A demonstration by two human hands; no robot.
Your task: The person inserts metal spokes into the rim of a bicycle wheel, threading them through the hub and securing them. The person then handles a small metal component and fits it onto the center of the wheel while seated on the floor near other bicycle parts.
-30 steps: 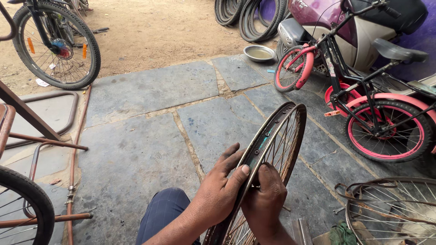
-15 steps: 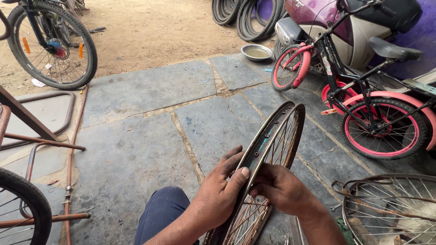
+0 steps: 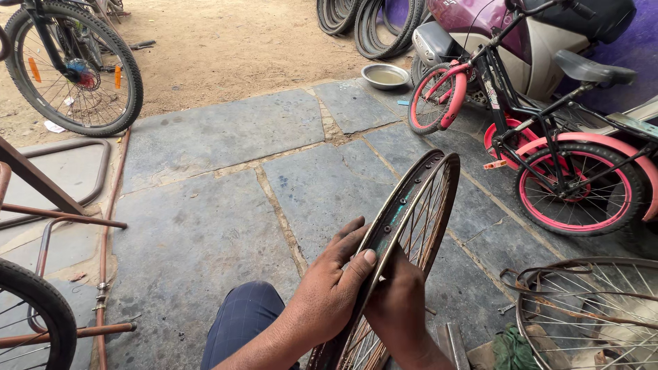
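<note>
Rim (image 3: 411,205) of a bare spoked bicycle wheel stands upright on edge, running up and away from the knee (image 3: 240,322). Left hand (image 3: 329,291) wraps its near arc, thumb pressed on the rim bed; right hand (image 3: 397,308) sits just behind on the spokes, its fingers hidden, grip unclear.

A bare bicycle wheel rim (image 3: 404,226), dark and rusty with thin metal spokes, stands upright on edge, tilted slightly and running away from the person. It carries no tyre. The left hand (image 3: 329,291) grips its near edge from the left, thumb pressed on the rim's inner channel; the right hand (image 3: 397,308) rests against its spokes on the right side.
</note>
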